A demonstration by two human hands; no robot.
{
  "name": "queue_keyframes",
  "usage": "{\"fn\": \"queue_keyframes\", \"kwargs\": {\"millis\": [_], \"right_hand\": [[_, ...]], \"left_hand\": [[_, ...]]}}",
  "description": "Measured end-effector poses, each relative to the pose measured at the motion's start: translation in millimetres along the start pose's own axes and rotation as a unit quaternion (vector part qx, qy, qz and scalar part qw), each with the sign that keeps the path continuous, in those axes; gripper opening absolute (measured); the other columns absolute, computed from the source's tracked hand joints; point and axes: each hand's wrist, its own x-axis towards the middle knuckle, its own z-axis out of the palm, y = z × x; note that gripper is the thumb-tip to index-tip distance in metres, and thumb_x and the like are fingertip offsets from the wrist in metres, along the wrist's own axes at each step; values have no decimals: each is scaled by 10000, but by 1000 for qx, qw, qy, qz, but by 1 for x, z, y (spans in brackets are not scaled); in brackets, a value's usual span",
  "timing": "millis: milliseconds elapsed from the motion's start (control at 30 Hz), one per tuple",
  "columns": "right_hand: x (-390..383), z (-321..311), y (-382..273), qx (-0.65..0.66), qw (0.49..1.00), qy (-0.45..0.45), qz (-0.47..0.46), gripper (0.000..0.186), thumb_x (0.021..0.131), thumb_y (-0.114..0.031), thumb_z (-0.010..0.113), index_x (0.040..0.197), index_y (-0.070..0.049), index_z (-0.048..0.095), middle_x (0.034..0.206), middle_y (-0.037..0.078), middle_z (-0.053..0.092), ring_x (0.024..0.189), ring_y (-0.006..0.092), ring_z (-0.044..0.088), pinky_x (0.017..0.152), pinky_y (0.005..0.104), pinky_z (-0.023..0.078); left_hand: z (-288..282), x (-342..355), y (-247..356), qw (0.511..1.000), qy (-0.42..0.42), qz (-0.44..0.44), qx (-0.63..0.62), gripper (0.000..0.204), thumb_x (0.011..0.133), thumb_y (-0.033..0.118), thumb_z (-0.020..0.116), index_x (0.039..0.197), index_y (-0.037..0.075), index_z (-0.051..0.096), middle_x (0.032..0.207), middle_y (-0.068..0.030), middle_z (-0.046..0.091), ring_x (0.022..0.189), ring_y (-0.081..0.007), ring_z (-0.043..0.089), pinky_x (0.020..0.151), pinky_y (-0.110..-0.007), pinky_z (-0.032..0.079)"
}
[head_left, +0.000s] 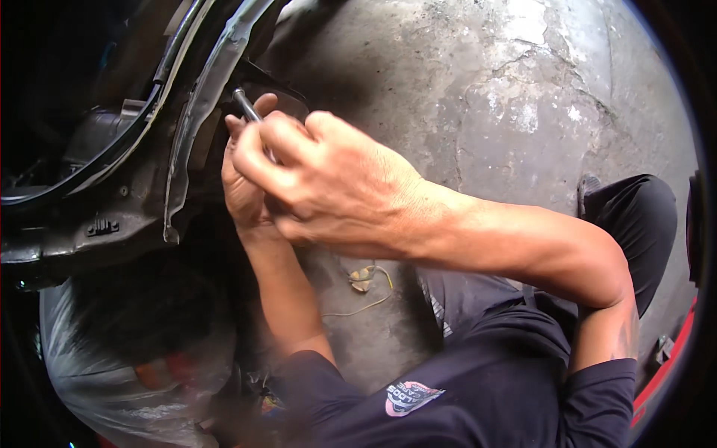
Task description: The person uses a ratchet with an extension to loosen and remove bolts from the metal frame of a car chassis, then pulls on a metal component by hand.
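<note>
My right hand (332,175) is closed around a slim metal rod tool (246,104), slightly blurred, whose tip reaches up toward the dark metal edge of a car body. Behind it, my left hand (240,183) is raised beside the same tool with its fingers curled; whether they grip it is hidden by my right hand. A pale, bent metal flange (198,127) runs just left of both hands, and a black rubber seal (112,157) curves along the body further left.
Clear plastic sheeting (134,351) covers something at lower left. The cracked concrete floor (515,89) extends behind the hands, with a small object on a yellow wire (361,279) lying on it. My bent knee (642,216) is at the right, near a red object (676,343) at the rim.
</note>
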Motion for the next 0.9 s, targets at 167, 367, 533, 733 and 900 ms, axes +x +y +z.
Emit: {"fn": "queue_keyframes", "kwargs": {"millis": [167, 367, 533, 733, 900], "right_hand": [[-42, 12, 4, 126, 990, 64, 10, 212, 779, -230, 679, 900, -60, 713, 1181, 146, 595, 1075, 294, 588, 801, 392, 490], [-77, -1, -21, 640, 651, -12, 409, 423, 890, -306, 710, 1122, 28, 595, 1058, 210, 652, 888, 300, 700, 723, 385, 578], [-33, 10, -17, 778, 254, 113, 563, 453, 998, -332, 616, 1212, 50, 498, 1015, 170, 650, 805, 256, 712, 698, 365, 608], [-37, 20, 15, 301, 910, 89, 270, 373, 773, 8, 644, 1130, -97, 618, 972, 126, 572, 871, 298, 646, 704, 391, 558], [-45, 30, 15, 40, 996, 21, 76, 287, 695, -220, 675, 921, -44, 699, 1154, 190, 571, 927, 232, 574, 593, 282, 466]], "left_hand": [[-11, 14, 1, 996, 23, -69, 52, 281, 1022, 241, 587, 1110, -24, 617, 921, -150, 702, 833, -246, 690, 773, -362, 580], [-20, 21, -20, 998, -40, 2, -39, 299, 996, 239, 618, 1153, -13, 593, 889, -113, 632, 809, -266, 638, 755, -386, 556], [-25, 20, -45, 992, -58, 15, -115, 338, 1010, 230, 595, 1258, 6, 548, 882, -85, 601, 880, -259, 633, 765, -391, 559], [-11, 25, -40, 999, 20, 22, 28, 448, 1041, 268, 549, 1364, -37, 486, 1144, -170, 686, 997, -246, 688, 821, -358, 573], [-18, 22, -26, 997, 43, -5, 68, 423, 1019, 244, 594, 1326, -38, 520, 1037, -140, 713, 921, -203, 693, 864, -360, 569]]}}
